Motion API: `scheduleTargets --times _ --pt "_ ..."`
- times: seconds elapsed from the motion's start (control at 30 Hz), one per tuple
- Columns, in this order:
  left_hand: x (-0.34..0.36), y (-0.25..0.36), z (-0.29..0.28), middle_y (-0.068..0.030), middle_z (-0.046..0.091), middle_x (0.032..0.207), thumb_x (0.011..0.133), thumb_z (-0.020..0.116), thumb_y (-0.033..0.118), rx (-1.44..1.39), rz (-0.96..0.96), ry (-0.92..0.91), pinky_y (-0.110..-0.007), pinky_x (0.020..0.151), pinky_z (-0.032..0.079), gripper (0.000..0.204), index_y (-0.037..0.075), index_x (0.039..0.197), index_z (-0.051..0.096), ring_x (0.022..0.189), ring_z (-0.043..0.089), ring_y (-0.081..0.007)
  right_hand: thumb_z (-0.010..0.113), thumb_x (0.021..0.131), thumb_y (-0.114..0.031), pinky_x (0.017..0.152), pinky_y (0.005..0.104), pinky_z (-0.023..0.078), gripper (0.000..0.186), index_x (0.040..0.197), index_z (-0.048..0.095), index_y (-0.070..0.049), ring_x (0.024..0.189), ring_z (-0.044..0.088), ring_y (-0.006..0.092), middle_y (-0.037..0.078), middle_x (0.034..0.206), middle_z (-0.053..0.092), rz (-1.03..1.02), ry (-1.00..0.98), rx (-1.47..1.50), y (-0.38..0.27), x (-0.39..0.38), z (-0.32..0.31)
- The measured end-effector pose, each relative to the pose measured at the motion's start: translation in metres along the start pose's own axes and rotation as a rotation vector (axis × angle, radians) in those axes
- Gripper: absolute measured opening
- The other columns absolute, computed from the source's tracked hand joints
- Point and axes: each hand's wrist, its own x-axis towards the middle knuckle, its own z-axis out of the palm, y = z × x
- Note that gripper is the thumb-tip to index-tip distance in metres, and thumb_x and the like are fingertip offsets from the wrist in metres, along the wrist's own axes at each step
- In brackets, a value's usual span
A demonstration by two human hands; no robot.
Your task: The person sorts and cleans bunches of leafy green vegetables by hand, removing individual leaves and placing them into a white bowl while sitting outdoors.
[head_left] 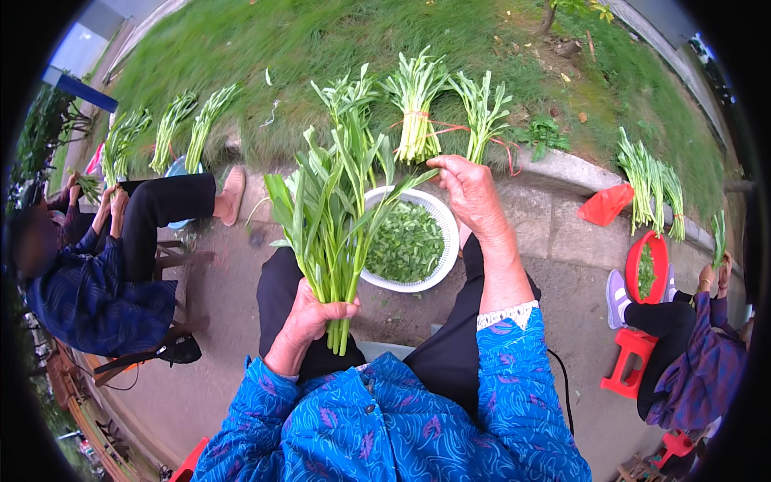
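- In the head view, the person's left hand (305, 320) has its fingers wrapped around a bunch of long green leafy stems (328, 229), near the bottom. The bunch stands up, and the cut ends poke out below the hand.
- The person's right hand (472, 193) has its thumb and fingers pinching the tip of a thin green leaf (408, 184). The leaf reaches across from the bunch, above the far rim of the basket.
- A round white plastic basket with small holes (450, 234) sits between the person's legs. Chopped green leaves (407, 243) lie in it.
- Past the basket, three bundles of green stems (417, 128) stand side by side by the pale stone curb (562, 166), next to the grass. The middle one is tied with red string.
- On the far right, a red plastic bag (605, 206) is beside more green bundles (649, 186). A red plastic tub (662, 255) with green bits is near them.
- Another person in dark blue (100, 297) sits on the left, and one in purple checks (697, 369) sits on the right.
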Motion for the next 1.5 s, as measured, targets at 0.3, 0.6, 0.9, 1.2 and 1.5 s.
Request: scheduleTargets --times 0.3,0.6,0.9,1.2,1.5 --pt "-0.004 0.001 0.000 -0.0114 0.064 0.078 0.064 0.075 -0.002 -0.263 -0.038 -0.049 -0.034 0.063 0.054 0.052 -0.001 0.111 0.055 0.068 0.063 -0.0215 0.052 0.087 0.003 0.064 0.0338 0.053 0.023 0.105 0.066 -0.003 0.072 0.068 0.0266 0.016 0.081 0.068 0.004 0.119 -0.058 0.001 0.004 0.007" --pt "-0.012 0.006 -0.001 -0.0126 0.059 0.075 0.060 0.073 0.002 -0.347 -0.069 -0.073 -0.038 0.063 0.047 0.051 0.001 0.107 0.053 0.063 0.058 -0.0246 0.049 0.090 -0.001 0.058 0.0228 0.048 0.023 0.104 0.067 0.001 0.062 0.058 0.0080 0.005 0.072 0.067 0.265 0.211 0.251 0.010 0.009 0.002" --pt "0.007 0.013 0.006 -0.0098 0.067 0.084 0.071 0.075 0.003 -0.286 0.034 0.033 -0.031 0.066 0.053 0.034 -0.002 0.102 0.062 0.070 0.065 -0.0193 0.059 0.087 -0.053 0.093 0.0380 0.045 0.064 0.130 0.056 -0.006 0.112 0.060 0.0305 0.018 0.116 0.065 0.202 -0.704 -0.043 -0.016 -0.026 0.044" --pt "0.032 -0.004 0.020 -0.0054 0.066 0.099 0.073 0.078 -0.001 -0.211 0.121 0.076 -0.032 0.081 0.055 0.049 0.000 0.118 0.058 0.091 0.065 -0.0162 0.066 0.087 -0.023 0.073 0.0255 0.049 0.032 0.105 0.065 0.003 0.080 0.060 0.0099 0.006 0.092 0.068 0.504 -0.589 0.701 -0.040 -0.046 0.100" --pt "0.032 -0.005 0.014 -0.0112 0.065 0.111 0.082 0.069 0.001 -0.374 0.150 0.175 -0.037 0.088 0.053 0.043 -0.003 0.122 0.056 0.099 0.065 -0.0214 0.055 0.091 -0.015 0.076 0.0272 0.052 0.025 0.104 0.064 0.005 0.080 0.063 0.0128 0.008 0.093 0.068 0.618 -0.411 1.058 -0.033 -0.051 0.108"
